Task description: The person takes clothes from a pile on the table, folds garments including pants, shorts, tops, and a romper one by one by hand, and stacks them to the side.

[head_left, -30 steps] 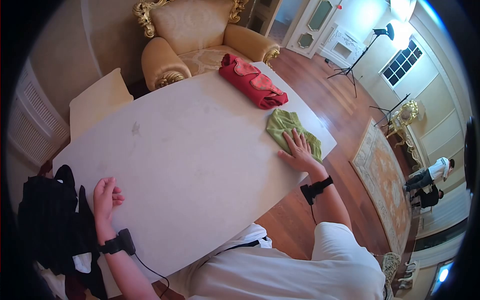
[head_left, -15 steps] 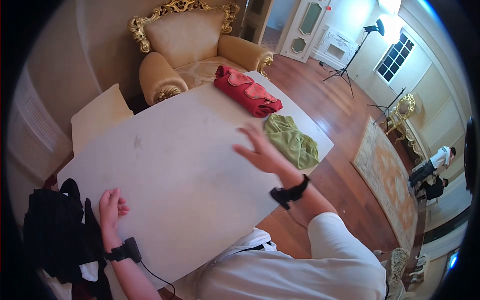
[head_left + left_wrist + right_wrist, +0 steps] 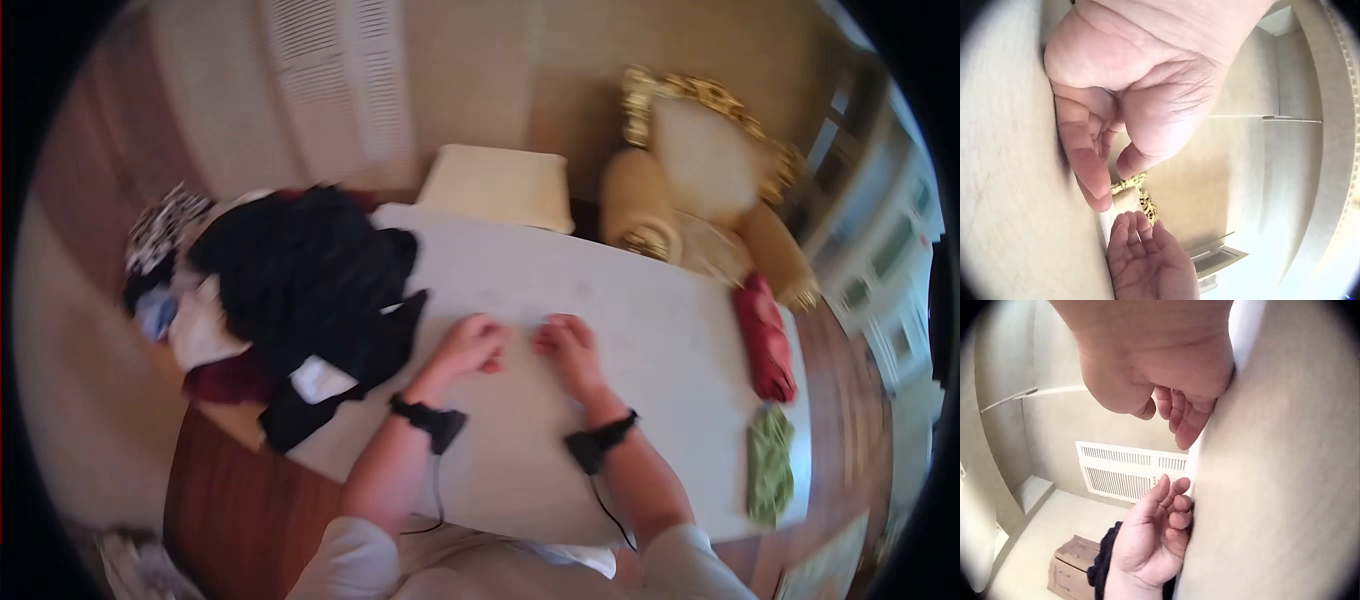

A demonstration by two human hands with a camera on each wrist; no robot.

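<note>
The right hand (image 3: 571,352), now free of the green garment (image 3: 770,465), and left hand (image 3: 470,347) rest empty, apart, right of the black clothes (image 3: 310,280).

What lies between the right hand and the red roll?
In the head view, only bare tabletop lies between the right hand and the red roll.

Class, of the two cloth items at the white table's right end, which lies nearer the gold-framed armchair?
The long red cloth bundle; the green cloth garment lies farther from the armchair.
</note>
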